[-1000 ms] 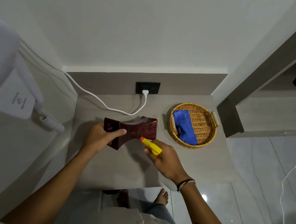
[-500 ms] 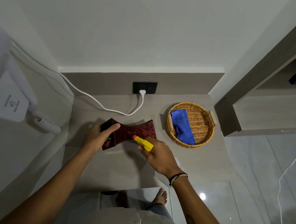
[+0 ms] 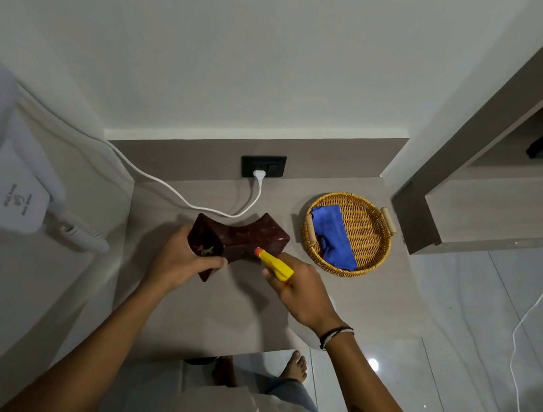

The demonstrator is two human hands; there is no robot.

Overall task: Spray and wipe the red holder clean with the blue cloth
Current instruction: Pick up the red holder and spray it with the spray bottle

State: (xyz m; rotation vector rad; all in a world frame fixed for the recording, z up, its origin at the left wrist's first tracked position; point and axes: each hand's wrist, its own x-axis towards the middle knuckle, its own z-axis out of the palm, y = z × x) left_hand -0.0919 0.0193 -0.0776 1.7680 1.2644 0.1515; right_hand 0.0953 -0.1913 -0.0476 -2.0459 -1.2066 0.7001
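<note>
A dark red holder [image 3: 245, 238] with a pinched middle lies on its side above the grey counter [image 3: 222, 306]. My left hand [image 3: 180, 259] grips its open left end, and the opening faces me. My right hand [image 3: 300, 291] holds a spray bottle with a yellow head [image 3: 274, 265]; its orange nozzle is just short of the holder's near side. The bottle's body is hidden under my hand. The blue cloth [image 3: 333, 236] lies folded in a round wicker basket [image 3: 373, 250] to the right of the holder.
A white cable [image 3: 175, 193] runs across the counter's back to a black wall socket [image 3: 263, 166]. A white wall-mounted hair dryer [image 3: 1, 177] with a coiled cord hangs at the left. A shelf unit stands at the right, with another white cable over the tiled floor.
My left hand has turned the holder so that its open end now faces me. The spray nozzle has stayed close to the holder's near side.
</note>
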